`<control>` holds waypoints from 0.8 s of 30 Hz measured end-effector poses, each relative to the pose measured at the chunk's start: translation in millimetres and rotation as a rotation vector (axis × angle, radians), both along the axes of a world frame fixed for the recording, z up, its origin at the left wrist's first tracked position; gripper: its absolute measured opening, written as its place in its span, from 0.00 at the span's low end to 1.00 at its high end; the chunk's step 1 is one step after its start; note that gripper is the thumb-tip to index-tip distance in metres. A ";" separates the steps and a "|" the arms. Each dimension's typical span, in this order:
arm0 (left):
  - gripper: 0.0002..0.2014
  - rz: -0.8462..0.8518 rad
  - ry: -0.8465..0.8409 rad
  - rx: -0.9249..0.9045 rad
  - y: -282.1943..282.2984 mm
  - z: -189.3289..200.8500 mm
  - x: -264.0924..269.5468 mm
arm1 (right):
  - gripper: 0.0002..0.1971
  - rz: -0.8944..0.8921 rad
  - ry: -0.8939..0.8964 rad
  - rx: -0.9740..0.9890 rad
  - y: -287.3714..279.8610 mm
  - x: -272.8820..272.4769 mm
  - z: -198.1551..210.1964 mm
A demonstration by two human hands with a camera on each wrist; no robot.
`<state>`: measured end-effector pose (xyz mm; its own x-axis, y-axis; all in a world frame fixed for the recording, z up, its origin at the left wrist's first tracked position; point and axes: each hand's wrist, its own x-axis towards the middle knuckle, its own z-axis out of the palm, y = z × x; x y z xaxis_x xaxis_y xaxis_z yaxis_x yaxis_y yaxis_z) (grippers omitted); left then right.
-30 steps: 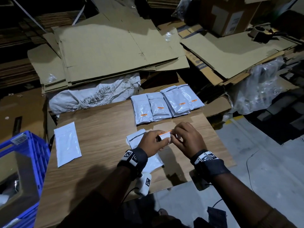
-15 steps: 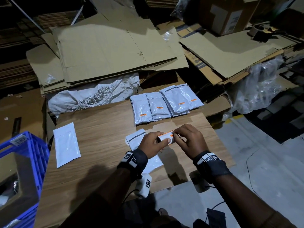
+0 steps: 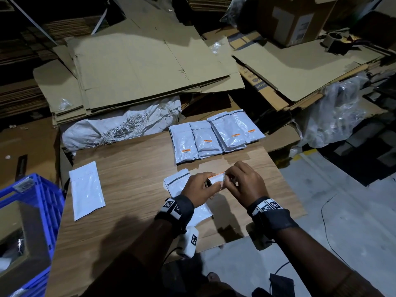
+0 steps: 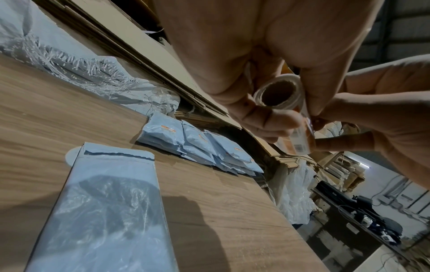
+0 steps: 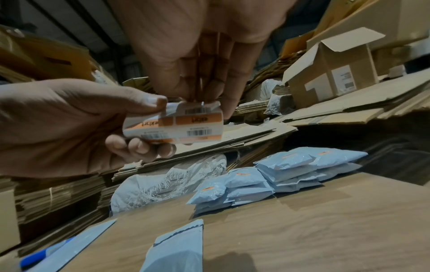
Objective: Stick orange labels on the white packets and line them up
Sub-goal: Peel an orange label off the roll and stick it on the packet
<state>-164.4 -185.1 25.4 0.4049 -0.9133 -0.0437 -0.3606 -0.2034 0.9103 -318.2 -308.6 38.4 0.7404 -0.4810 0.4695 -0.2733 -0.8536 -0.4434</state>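
My left hand (image 3: 200, 187) grips a small roll of orange labels (image 3: 217, 178) above the wooden table (image 3: 132, 181); its hollow core (image 4: 277, 95) faces the left wrist camera. My right hand (image 3: 244, 185) pinches the free end of the label strip (image 5: 197, 110) with its fingertips. A white packet (image 3: 174, 182) lies flat under my hands, partly hidden by the left wrist. Several labelled white packets (image 3: 216, 136) lie overlapping in a row at the table's far edge. Another plain white packet (image 3: 86, 190) lies at the left.
A blue crate (image 3: 27, 228) stands at the table's left. Flattened cardboard sheets (image 3: 145, 67) and a white woven sack (image 3: 120, 129) lie behind the table. A cardboard box (image 3: 293, 20) sits at the back right, and clear plastic wrap (image 3: 334, 118) lies to the right.
Both hands have stayed over the near packet with the roll; the right hand's fingers have shifted slightly along the label strip. The packets have not moved.
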 end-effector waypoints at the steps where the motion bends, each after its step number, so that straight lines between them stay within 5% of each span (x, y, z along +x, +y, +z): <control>1: 0.16 0.006 -0.005 0.007 0.3 -1.6 0.6 | 0.08 0.020 -0.016 0.035 -1.3 -1.0 -0.6; 8: 0.12 0.028 0.007 0.007 1.6 0.7 3.6 | 0.07 0.090 -0.014 0.086 -1.7 -2.9 0.8; 17: 0.14 -0.008 -0.003 0.010 2.7 -3.8 4.4 | 0.07 -0.025 0.092 -0.007 7.1 1.4 6.2; 24: 0.20 0.024 0.049 0.029 3.3 -14.5 3.0 | 0.04 -0.041 -0.084 0.308 1.2 0.4 3.6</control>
<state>-161.4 -181.8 10.9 0.4235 -0.9014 -0.0905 -0.3109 -0.2384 0.9201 -317.8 -307.3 41.9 0.6822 -0.6383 0.3565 -0.2558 -0.6651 -0.7015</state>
